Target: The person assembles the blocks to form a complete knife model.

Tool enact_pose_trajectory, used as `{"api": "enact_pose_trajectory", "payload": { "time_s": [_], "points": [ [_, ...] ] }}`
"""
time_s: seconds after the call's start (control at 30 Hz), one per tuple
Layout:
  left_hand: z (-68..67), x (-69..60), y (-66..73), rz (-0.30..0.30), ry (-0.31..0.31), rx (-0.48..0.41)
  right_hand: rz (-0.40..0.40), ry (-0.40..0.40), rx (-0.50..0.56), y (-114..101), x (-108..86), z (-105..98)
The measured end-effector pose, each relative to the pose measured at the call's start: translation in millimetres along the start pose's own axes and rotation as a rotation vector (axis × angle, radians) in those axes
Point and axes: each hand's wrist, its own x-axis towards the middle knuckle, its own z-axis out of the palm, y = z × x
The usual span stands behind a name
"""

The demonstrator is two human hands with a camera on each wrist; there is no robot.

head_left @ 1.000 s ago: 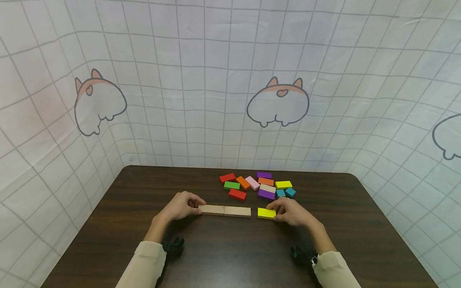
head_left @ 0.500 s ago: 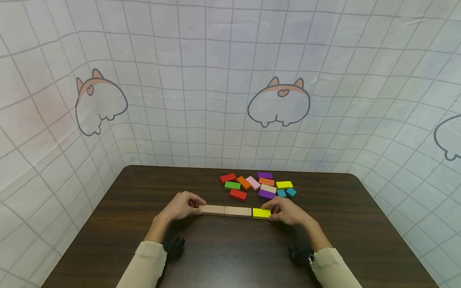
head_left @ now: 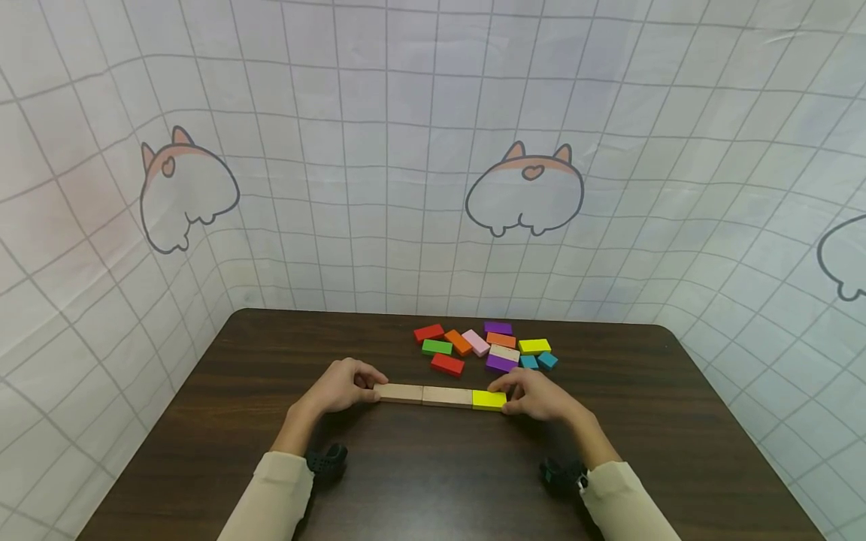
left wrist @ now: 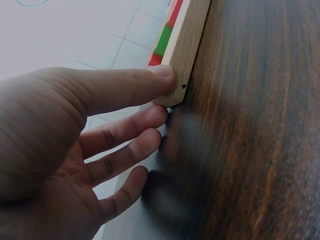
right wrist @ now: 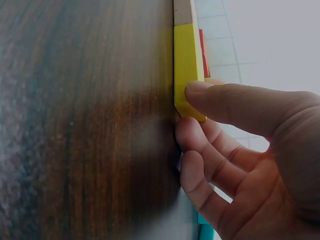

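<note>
Fingers point(left wrist: 143, 145) slightly parted, the left hand point(head_left: 340, 388) pinches the left wooden block point(head_left: 401, 394). The right hand point(head_left: 539, 395) likewise pinches the yellow block point(head_left: 488, 400), which touches the middle wooden block point(head_left: 447, 397).

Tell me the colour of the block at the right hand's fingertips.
Bright yellow; the block shows best in the right wrist view.

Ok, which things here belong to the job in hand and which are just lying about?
In the job:
two wooden blocks in line, one pinched by the left hand
yellow block ending the row, pinched by the right hand

Apparently lying about:
red blocks, orange blocks, purple blocks, teal blocks (two each)
green block, pink block, another yellow block, third wooden block
</note>
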Motion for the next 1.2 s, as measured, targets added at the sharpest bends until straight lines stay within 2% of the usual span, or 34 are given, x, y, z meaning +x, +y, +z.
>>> {"api": "enact_pose_trajectory", "payload": {
  "time_s": [0.33,0.67,0.87,1.0,1.2],
  "points": [
    [-0.3,-1.5,-1.4,0.020,0.000,-0.006,0.006,-0.003,0.024,-0.5,2.0,1.6],
    [0.3,-1.4,-1.6,0.009,0.004,-0.010,0.004,0.001,0.016,1.7,1.7,2.2],
    [0.0,-0.8,-2.1,0.015,0.004,-0.004,-0.030,0.009,0.042,5.2,0.3,0.0],
    [-0.1,-0.1,-2.8,0.022,0.002,-0.002,-0.017,0.056,0.067,9.9,-0.4,-6.2],
    [0.1,0.0,-3.1,0.013,0.005,-0.007,0.037,0.192,0.054,17.7,-0.1,-21.6]
  ]
}}
